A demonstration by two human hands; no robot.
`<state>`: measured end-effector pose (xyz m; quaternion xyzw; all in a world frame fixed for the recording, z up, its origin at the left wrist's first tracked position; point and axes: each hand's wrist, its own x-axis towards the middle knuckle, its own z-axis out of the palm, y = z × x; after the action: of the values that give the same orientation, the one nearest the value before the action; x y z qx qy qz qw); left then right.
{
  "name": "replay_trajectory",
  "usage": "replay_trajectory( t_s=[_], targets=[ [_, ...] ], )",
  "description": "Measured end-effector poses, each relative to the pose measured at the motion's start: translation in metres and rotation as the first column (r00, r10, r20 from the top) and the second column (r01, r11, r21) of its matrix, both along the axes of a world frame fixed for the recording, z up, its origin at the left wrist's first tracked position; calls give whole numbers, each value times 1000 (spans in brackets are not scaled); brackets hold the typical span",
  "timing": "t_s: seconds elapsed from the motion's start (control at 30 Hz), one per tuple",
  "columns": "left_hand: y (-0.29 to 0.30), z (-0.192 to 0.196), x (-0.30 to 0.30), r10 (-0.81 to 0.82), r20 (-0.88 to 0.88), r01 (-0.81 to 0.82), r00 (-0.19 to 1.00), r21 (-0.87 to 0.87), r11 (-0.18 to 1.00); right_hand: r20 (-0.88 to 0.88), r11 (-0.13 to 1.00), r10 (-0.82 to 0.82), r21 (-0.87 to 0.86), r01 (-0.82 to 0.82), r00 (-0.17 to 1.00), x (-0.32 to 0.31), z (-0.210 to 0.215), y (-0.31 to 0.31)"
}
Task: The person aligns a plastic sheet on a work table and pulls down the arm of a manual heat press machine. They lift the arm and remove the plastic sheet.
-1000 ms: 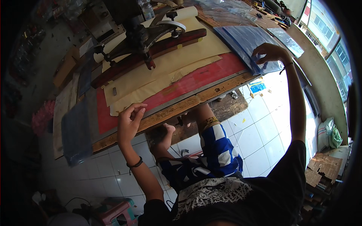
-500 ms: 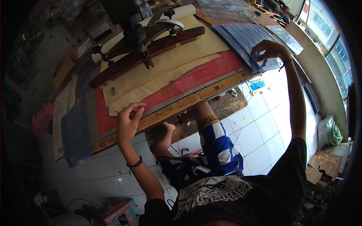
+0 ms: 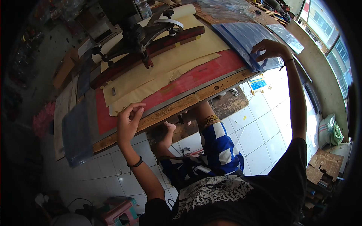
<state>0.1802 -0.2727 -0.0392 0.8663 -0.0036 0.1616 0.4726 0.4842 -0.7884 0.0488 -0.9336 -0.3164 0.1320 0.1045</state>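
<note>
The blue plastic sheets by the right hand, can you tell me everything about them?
The blue plastic sheets look thin, shiny and partly see-through, with pale streaks of light on top. They lie in a flat, overlapping pile at the right end of the table, beside the red strip. A near corner reaches the table's edge. The right hand curls over them; I can't tell if its fingertips touch.
</note>
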Motion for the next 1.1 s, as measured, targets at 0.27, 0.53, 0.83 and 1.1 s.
replay_trajectory(
  t_s=[0.27,0.53,0.83,1.1],
  targets=[
    [2,-3,0,3,11,-3,1000,-12,1000,-18,1000,-18,-16,17,1000,-1,1,2],
    [3,-4,0,-4,9,4,1000,5,1000,-27,999,-33,-7,33,999,-2,-1,3],
    [1,-1,0,-3,16,3,1000,-7,1000,-39,999,-17,-29,16,999,1,2,4],
    [2,-4,0,-7,22,7,1000,0,1000,-3,1000,12,16,-12,1000,0,0,-1]
  ],
)
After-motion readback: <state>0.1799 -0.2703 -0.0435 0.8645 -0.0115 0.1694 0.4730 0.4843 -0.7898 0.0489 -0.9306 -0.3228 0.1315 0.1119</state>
